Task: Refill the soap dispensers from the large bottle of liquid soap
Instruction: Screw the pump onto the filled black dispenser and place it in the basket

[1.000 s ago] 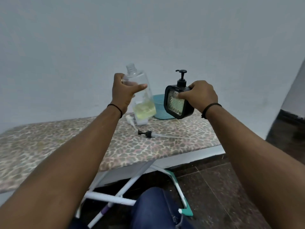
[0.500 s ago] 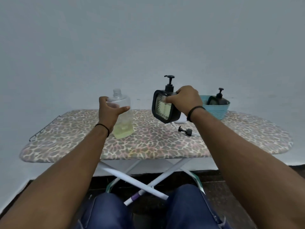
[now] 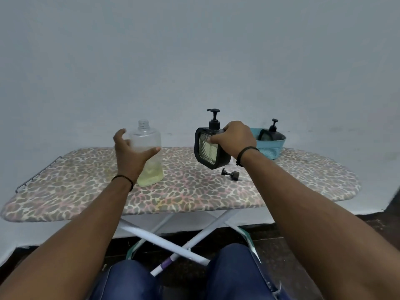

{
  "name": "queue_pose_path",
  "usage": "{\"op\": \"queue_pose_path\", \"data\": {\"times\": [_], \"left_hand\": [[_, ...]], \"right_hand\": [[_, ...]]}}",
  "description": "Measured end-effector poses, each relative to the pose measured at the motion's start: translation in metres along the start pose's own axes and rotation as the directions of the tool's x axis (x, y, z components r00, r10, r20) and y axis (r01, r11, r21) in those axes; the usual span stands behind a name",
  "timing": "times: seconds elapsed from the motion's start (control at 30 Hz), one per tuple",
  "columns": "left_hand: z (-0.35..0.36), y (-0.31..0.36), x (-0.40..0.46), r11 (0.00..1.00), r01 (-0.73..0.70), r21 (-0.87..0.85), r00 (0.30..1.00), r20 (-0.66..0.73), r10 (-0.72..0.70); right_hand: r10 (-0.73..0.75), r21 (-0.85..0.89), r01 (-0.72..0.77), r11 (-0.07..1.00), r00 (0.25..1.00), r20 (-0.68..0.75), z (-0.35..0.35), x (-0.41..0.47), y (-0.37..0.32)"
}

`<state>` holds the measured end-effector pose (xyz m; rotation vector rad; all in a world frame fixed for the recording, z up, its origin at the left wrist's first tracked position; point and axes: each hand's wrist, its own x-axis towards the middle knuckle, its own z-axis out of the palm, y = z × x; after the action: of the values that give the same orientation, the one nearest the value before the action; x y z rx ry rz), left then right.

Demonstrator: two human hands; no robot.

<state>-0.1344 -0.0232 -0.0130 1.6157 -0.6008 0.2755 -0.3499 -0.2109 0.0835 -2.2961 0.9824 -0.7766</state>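
Observation:
The large clear soap bottle (image 3: 149, 148), uncapped with yellowish soap low inside, stands on the leopard-print ironing board (image 3: 86, 191). My left hand (image 3: 129, 156) is wrapped round its left side, thumb across the front. My right hand (image 3: 234, 139) grips a black-framed glass soap dispenser (image 3: 207, 151) with its pump on, tilted and held just above the board. A second black dispenser (image 3: 273, 133) sits in the blue basket (image 3: 270, 148) at the back right.
A loose black pump head (image 3: 230, 174) lies on the board just below the held dispenser. A plain wall rises right behind the board. The board's white crossed legs (image 3: 164, 241) and my knees are below its near edge.
The large bottle came down from the air and now stands on the board. My view has swung left and pulled back, so the basket with the second dispenser shows.

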Motion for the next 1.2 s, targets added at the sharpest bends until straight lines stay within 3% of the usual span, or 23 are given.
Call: {"op": "queue_pose_path", "data": {"times": [0.1,0.2,0.3,0.37,0.43,0.5,0.6,0.73,0.83,1.03,1.2], "left_hand": [[0.001,0.024,-0.009,0.99,-0.103,0.094,0.973,-0.195,0.12],[0.009,0.057,-0.022,0.932,-0.279,0.232,0.877,-0.334,0.346],[0.034,0.091,-0.037,0.864,-0.417,0.283,0.795,-0.348,0.497],[0.059,0.109,-0.049,0.844,-0.488,0.222,0.787,-0.306,0.536],[0.088,0.118,-0.06,0.869,-0.49,0.076,0.837,-0.237,0.493],[0.116,0.117,-0.068,0.919,-0.388,-0.067,0.916,-0.134,0.377],[0.158,0.099,-0.07,0.97,-0.208,-0.126,0.977,0.013,0.211],[0.202,0.069,-0.056,0.991,-0.029,-0.131,0.988,0.145,0.048],[0.224,0.05,-0.043,0.992,0.047,-0.118,0.986,0.168,-0.027],[0.249,0.016,-0.013,0.993,0.095,-0.076,0.985,0.154,-0.082],[0.257,-0.009,-0.001,0.989,0.122,-0.083,0.986,0.127,-0.111]], "right_hand": [[0.011,-0.015,-0.012,1.0,0.999,-0.047,-0.028,-0.001,0.011],[0.025,-0.019,-0.027,0.999,0.996,-0.088,-0.056,-0.002,0.022],[0.053,-0.012,-0.055,0.998,0.988,-0.144,-0.082,-0.003,0.034],[0.063,-0.013,-0.067,0.998,0.982,-0.178,-0.097,-0.003,0.043],[0.073,-0.018,-0.079,0.997,0.975,-0.21,-0.109,0.0,0.053],[0.086,-0.031,-0.096,0.995,0.968,-0.237,-0.118,0.006,0.065],[0.11,-0.053,-0.129,0.99,0.957,-0.269,-0.127,0.022,0.084],[0.14,-0.083,-0.173,0.981,0.942,-0.304,-0.126,0.055,0.109],[0.148,-0.107,-0.194,0.975,0.928,-0.343,-0.117,0.083,0.124],[0.118,-0.108,-0.176,0.978,0.906,-0.407,-0.093,0.142,0.129],[0.109,-0.146,-0.175,0.974,0.921,-0.375,-0.065,0.179,0.134]]}}
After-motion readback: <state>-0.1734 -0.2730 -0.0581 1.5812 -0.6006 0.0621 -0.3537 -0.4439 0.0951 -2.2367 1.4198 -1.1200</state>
